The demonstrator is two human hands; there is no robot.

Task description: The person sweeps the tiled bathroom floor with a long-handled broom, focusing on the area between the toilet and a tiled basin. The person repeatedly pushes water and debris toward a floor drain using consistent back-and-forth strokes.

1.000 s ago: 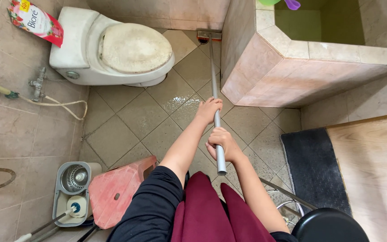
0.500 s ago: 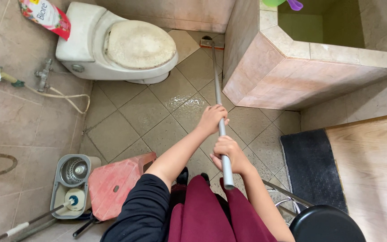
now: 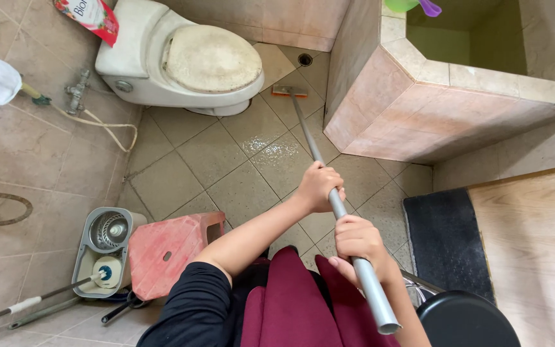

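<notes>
Beige floor tiles (image 3: pixel 181 186), laid diagonally, wet and glossy near the middle. Pink-tiled water basin (image 3: pixel 419 96) fills the upper right, its angled corner facing the floor. White toilet (image 3: pixel 181 58), lid down, upper left. Dark mat (image 3: pixel 448 238) at right, beside the wooden door sill. Red plastic stool (image 3: pixel 165 254) lying lower left, just beside a grey mop bucket (image 3: pixel 105 250) with its spinner basket.

Grey metal pole (image 3: pixel 319 160) of a floor brush runs diagonally from lower right up to the brush head (image 3: pixel 289 91), orange-bristled, flat on the tiles between toilet base and basin wall, near a round floor drain (image 3: pixel 304 59).

Left arm extended forward, black sleeve to the elbow, forearm bare; left hand (image 3: pixel 319 186) wrapped closed around the pole mid-shaft, knuckles up. Right hand (image 3: pixel 358 241) lower on the pole, close to the body, fingers curled fully round it, thumb side toward the brush. Hands near each other, not touching. Pole end sticks out past the right hand.
</notes>
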